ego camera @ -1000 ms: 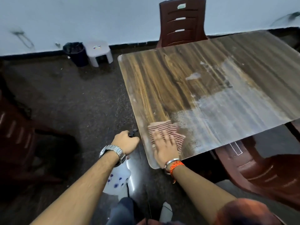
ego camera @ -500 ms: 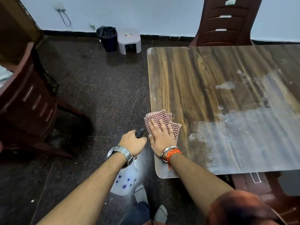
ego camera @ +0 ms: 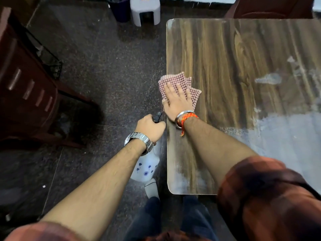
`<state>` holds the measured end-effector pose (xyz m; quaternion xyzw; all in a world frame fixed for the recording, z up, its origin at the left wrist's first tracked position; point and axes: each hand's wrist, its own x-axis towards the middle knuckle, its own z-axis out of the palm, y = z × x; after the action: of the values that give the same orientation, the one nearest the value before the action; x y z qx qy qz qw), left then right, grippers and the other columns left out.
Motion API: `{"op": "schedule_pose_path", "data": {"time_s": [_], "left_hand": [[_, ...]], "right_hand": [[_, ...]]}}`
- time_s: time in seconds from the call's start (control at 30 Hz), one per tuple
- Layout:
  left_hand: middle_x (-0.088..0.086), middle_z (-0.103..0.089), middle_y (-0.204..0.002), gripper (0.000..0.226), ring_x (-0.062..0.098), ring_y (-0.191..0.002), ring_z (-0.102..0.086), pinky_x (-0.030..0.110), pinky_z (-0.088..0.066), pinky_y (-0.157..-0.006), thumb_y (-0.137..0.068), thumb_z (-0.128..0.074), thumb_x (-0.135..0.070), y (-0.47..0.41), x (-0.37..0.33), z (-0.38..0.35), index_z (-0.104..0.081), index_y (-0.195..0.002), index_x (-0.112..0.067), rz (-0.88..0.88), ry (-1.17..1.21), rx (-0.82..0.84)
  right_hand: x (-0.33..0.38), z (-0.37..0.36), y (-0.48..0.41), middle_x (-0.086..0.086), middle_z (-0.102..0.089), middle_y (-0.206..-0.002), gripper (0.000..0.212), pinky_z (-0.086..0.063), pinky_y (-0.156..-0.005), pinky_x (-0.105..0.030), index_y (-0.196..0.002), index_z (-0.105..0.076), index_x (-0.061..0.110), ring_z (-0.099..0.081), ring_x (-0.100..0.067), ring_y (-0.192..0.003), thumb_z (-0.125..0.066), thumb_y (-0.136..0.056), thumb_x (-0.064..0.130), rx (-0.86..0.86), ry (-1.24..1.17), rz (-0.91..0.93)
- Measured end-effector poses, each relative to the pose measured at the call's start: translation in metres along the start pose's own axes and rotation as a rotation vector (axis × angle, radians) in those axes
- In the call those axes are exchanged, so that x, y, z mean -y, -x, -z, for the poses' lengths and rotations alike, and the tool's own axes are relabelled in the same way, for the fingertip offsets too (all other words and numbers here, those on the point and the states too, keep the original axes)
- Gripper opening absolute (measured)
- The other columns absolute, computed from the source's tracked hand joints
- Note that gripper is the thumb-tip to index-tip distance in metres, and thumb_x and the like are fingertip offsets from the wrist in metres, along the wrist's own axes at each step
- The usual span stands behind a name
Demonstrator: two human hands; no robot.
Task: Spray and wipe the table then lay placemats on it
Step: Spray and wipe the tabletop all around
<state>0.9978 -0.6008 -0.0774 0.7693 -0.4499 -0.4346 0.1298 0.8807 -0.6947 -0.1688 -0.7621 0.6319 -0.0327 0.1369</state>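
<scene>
A wood-grain table (ego camera: 243,66) fills the right side, with pale wet smears at its right and near edge. My right hand (ego camera: 176,100) lies flat, fingers straight, pressing a red-and-white checked cloth (ego camera: 178,80) onto the table's left edge; part of the cloth hangs over the edge. My left hand (ego camera: 150,128) hangs beside the table over the floor and grips the black trigger head of a white spray bottle (ego camera: 145,168) with blue flowers. The bottle's body shows below my wrist.
A dark red plastic chair (ego camera: 26,87) stands on the floor at left. Another dark red chair (ego camera: 271,7) sits behind the table's far edge. A small white stool (ego camera: 145,10) and a dark bin (ego camera: 119,7) stand by the wall. My legs and a shoe (ego camera: 152,188) are below.
My right hand slid the cloth away from me along the table's left edge. My head turned down and left. My left hand kept the bottle beside the table.
</scene>
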Motion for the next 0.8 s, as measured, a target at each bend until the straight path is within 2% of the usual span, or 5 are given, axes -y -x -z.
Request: {"op": "schedule_pose_path", "data": {"time_s": [0.13, 0.27, 0.43, 0.6, 0.8], "left_hand": [[0.01, -0.062, -0.084, 0.016, 0.02, -0.049, -0.054, 0.017, -0.031, -0.026, -0.083, -0.053, -0.023, -0.001, -0.01, -0.004, -0.051, -0.076, -0.009, 0.045, 0.048, -0.09], [0.008, -0.062, -0.089, 0.019, 0.018, -0.057, -0.05, 0.026, -0.032, -0.043, -0.086, -0.055, -0.027, 0.014, -0.014, -0.013, -0.06, -0.089, -0.009, 0.058, -0.023, -0.197], [0.013, -0.069, -0.103, 0.027, 0.028, -0.074, -0.057, 0.028, -0.039, -0.061, -0.083, -0.056, -0.031, 0.042, -0.007, -0.033, -0.065, -0.097, -0.01, 0.173, 0.026, -0.266], [0.016, -0.07, -0.11, 0.038, 0.035, -0.096, -0.063, 0.029, -0.042, -0.074, -0.085, -0.058, -0.04, 0.077, 0.009, -0.056, -0.07, -0.104, -0.01, 0.195, 0.063, -0.301], [0.017, -0.068, -0.109, 0.034, 0.028, -0.08, -0.052, 0.029, -0.038, -0.073, -0.084, -0.061, -0.033, 0.123, 0.019, -0.078, -0.069, -0.106, -0.009, 0.193, 0.061, -0.309]], "right_hand": [[-0.003, 0.006, -0.022, 0.013, -0.01, -0.159, 0.059, 0.003, -0.117, -0.047, -0.151, -0.015, 0.033, -0.005, -0.017, -0.147, -0.031, -0.095, 0.044, 0.01, -0.007, 0.036], [-0.014, 0.008, -0.005, 0.012, -0.01, -0.159, 0.058, 0.005, -0.116, -0.046, -0.151, -0.014, 0.032, -0.003, -0.019, -0.147, -0.03, -0.096, 0.042, 0.062, -0.046, 0.1], [-0.028, 0.001, 0.083, 0.011, -0.016, -0.158, 0.062, 0.001, -0.116, -0.05, -0.152, -0.015, 0.03, -0.008, -0.022, -0.147, -0.019, -0.091, 0.044, 0.079, 0.046, 0.252], [-0.022, -0.009, 0.193, 0.009, -0.019, -0.158, 0.065, 0.007, -0.115, -0.05, -0.151, -0.02, 0.028, -0.005, -0.024, -0.147, -0.032, -0.088, 0.043, 0.141, 0.039, 0.348], [-0.021, -0.02, 0.287, 0.002, -0.032, -0.154, 0.072, -0.001, -0.114, -0.051, -0.147, -0.029, 0.025, -0.02, -0.029, -0.144, -0.026, -0.078, 0.04, 0.241, 0.053, 0.486]]}}
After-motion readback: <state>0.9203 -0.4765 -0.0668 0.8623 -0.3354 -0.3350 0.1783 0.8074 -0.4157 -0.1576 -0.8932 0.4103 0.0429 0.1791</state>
